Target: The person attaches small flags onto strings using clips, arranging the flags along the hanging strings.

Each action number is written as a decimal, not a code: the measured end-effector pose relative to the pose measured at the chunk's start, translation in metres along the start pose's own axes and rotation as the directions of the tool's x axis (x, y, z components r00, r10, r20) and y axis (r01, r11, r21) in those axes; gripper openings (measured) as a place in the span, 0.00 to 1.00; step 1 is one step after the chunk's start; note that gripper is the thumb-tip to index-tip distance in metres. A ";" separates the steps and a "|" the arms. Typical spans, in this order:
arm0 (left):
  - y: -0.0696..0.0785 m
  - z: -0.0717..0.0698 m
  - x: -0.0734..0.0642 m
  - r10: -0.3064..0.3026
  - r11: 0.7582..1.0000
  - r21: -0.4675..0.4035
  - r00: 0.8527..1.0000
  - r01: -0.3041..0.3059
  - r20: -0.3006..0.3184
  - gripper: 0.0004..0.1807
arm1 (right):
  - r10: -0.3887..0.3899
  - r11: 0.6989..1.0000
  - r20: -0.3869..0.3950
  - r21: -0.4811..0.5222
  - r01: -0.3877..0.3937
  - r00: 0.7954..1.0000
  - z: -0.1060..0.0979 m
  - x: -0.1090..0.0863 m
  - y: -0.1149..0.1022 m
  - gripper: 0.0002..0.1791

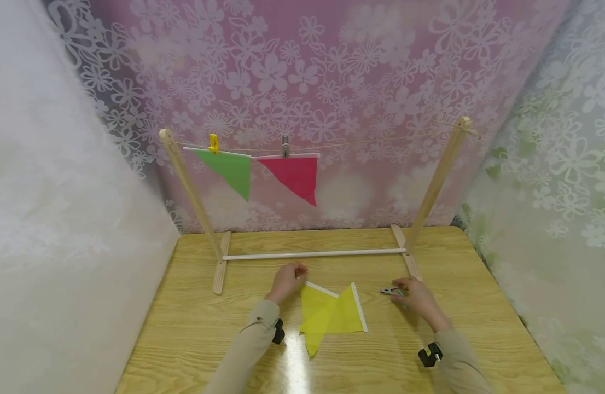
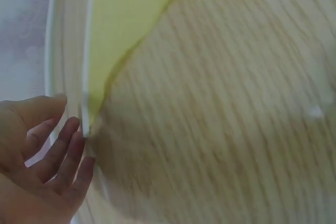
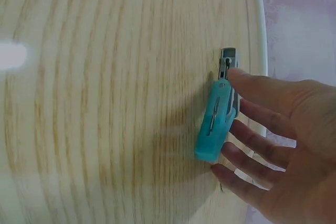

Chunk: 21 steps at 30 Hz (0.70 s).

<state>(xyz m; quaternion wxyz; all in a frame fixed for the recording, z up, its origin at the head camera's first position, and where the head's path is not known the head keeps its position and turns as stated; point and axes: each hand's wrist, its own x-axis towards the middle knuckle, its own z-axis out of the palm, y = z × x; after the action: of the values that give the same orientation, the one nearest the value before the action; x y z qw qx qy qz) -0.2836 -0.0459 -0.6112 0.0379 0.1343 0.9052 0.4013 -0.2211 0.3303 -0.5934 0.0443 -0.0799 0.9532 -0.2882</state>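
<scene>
Yellow pennant cloth (image 1: 327, 314) with white strips along two stretches of edge lies on the table, its layers overlapping. My left hand (image 1: 289, 279) is at its upper left corner. In the left wrist view the fingertips (image 2: 79, 137) are right at the end of the white strip, with the thumb apart from it. To the right of the cloth, my right hand (image 1: 418, 300) pinches a teal-and-grey clothespin (image 3: 215, 119). The thumb overlaps its grey end, and the other fingertips lie along its far side, partly hidden.
Behind the hands stands a wooden frame with a left post (image 1: 191, 191), a right post (image 1: 437, 180) and a white crossbar (image 1: 312, 254). From its string hang a green pennant (image 1: 236, 167) under a yellow clip (image 1: 213, 143) and a red pennant (image 1: 300, 172) under a grey clip (image 1: 285, 146).
</scene>
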 end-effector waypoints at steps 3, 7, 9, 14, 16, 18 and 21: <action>-0.001 0.001 -0.003 0.010 0.997 0.072 1.000 -0.012 0.022 0.09 | 0.005 0.999 -0.021 -0.048 -0.006 1.000 0.002 0.000 -0.001 0.23; 0.000 0.000 -0.006 0.015 0.984 0.178 0.999 -0.023 0.045 0.10 | 0.019 0.995 -0.045 -0.096 -0.023 0.999 0.006 -0.001 0.000 0.20; 0.000 -0.002 -0.007 0.015 0.978 0.208 0.999 -0.025 0.048 0.10 | 0.022 0.994 -0.051 -0.108 -0.027 0.998 0.008 -0.001 0.002 0.19; -0.003 -0.005 -0.009 0.015 0.971 0.238 0.999 -0.024 0.042 0.07 | -0.002 0.992 -0.059 -0.129 -0.006 0.998 0.011 -0.002 0.006 0.17; -0.004 -0.005 -0.009 0.002 0.968 0.252 0.999 -0.012 0.042 0.06 | -0.014 0.991 -0.063 -0.136 0.005 0.998 0.012 -0.002 0.007 0.16; -0.006 -0.005 -0.009 -0.009 0.965 0.262 0.999 -0.003 0.044 0.06 | -0.023 0.991 -0.068 -0.136 0.013 0.997 0.011 -0.002 0.006 0.16; -0.006 -0.007 -0.010 0.002 0.971 0.239 0.999 -0.011 0.037 0.05 | -0.020 0.993 -0.073 -0.115 0.012 0.997 0.011 -0.002 0.004 0.15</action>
<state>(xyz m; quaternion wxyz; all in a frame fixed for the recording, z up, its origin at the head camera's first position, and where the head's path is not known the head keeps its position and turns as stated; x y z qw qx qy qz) -0.2767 -0.0576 -0.6115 0.0366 0.1480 0.9457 0.2871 -0.2180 0.3284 -0.6045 0.0019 -0.0793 0.9685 -0.2359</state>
